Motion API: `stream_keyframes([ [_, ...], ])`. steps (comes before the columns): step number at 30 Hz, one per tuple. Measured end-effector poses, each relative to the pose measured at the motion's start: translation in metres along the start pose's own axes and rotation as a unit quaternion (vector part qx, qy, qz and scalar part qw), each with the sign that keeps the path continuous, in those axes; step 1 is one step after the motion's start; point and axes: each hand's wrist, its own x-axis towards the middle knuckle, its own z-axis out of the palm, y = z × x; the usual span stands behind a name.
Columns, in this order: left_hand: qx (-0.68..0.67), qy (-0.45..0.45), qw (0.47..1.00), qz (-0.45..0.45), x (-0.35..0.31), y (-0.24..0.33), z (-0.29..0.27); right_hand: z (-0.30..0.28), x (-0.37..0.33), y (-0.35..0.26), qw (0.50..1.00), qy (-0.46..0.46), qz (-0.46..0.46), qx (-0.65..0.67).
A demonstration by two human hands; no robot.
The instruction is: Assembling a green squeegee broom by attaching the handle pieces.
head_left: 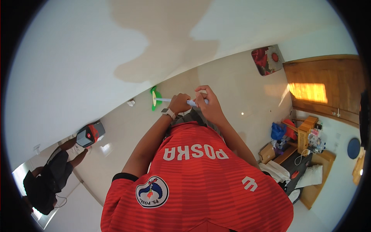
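My left hand [180,103], with a watch on its wrist, is closed around the pale blue handle of a broom [163,99]. My right hand [210,108] grips the same handle close to its upper end, its index finger partly lifted. From my hands the broom stretches leftward to a green head [155,98] with a cream bar across it. That head is on the tiled floor, near the foot of the white wall. A small crumpled white scrap [131,103] lies on the floor, left of the head and apart from it.
At the left, a person in dark clothes [50,178] bends over, hands at a grey and red boxy appliance [89,135]. A flowered mat [268,60] lies by the wooden door [324,85]. Right of me are a cardboard box [266,153], a blue bag [278,131] and wooden furniture [304,135].
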Motion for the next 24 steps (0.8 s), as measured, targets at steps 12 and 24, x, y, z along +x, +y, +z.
stream_keyframes([
  [12,-0.36,-0.148,0.888,0.244,-0.007,0.056,-0.01,0.017,-0.071,-0.134,0.981,-0.029,-0.096,-0.168],
  [24,-0.231,-0.074,0.934,0.262,-0.004,-0.002,-0.005,0.066,-0.019,0.002,0.96,0.079,-0.179,-0.199],
])
